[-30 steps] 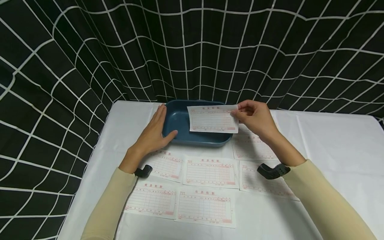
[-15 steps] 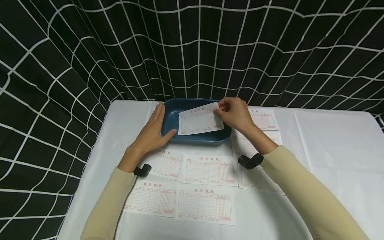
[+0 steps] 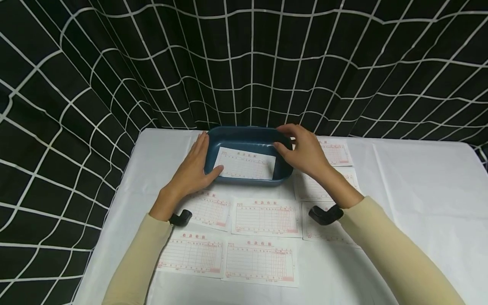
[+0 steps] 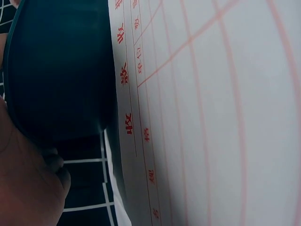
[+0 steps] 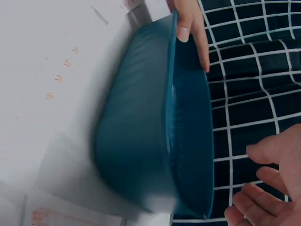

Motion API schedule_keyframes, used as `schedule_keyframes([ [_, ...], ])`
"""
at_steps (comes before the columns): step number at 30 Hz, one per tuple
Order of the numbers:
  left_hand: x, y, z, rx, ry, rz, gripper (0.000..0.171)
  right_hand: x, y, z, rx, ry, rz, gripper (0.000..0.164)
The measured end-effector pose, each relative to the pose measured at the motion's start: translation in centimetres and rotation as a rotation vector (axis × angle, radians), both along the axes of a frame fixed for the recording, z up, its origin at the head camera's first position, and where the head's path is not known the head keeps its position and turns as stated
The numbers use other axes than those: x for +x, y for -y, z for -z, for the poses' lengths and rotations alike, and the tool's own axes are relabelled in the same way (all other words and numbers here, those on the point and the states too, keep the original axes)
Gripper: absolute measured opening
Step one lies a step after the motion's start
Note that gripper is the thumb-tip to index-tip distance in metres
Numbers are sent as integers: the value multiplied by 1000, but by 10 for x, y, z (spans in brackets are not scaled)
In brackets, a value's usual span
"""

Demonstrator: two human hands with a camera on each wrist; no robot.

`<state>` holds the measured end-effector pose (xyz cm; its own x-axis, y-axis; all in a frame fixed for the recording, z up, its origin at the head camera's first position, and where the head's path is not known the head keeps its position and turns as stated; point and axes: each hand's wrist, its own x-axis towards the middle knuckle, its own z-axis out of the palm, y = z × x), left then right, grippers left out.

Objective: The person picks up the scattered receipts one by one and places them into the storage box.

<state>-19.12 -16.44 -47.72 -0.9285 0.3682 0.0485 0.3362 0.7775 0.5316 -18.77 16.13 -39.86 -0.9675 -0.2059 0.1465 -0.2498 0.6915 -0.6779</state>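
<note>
A blue plastic tray [image 3: 248, 182] stands at the back of the table, with one printed receipt slip [image 3: 245, 163] lying in it, slightly askew. My left hand [image 3: 189, 169] rests against the tray's left end, fingers straight along the outside and thumb over the near rim. Over the tray's right end hovers my right hand [image 3: 305, 152], thumb and fingers apart and nothing between them. In the right wrist view the right hand [image 5: 275, 176] is loosely bent, away from the tray wall [image 5: 136, 117]. The left wrist view shows a slip [image 4: 207, 122] close up beside the tray [image 4: 61, 70].
Several more receipt slips lie on the white cloth, including one front and centre [image 3: 261, 262], one in the middle [image 3: 267, 218] and one at right [image 3: 335, 152]. Forearms partly cover some. A black curtain with white grid lines [image 3: 251, 63] rises behind the table.
My right hand has carried the receipt slip left over the tray and let it go. The slip now lies inside. The left hand has stayed at the tray's left end.
</note>
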Motion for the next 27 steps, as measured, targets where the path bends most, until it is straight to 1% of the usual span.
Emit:
schedule_keyframes([
  [6, 0, 0, 2, 2, 10, -4, 102, 24, -19, 4, -6, -54, -11, 44],
  [13, -1, 0, 2, -4, 6, -6, 101, 53, -42, 16, 2, -144, -5, 43],
  [19, -1, 0, 0, -10, 10, 1, 102, 78, -50, 27, 17, -162, -12, 46],
  [23, 0, 0, -1, -6, 14, -5, 102, 89, -55, 32, 49, -164, -44, 47],
  [27, 1, -1, -1, 2, 16, -7, 101, 99, -63, 37, 71, -147, -37, 47],
])
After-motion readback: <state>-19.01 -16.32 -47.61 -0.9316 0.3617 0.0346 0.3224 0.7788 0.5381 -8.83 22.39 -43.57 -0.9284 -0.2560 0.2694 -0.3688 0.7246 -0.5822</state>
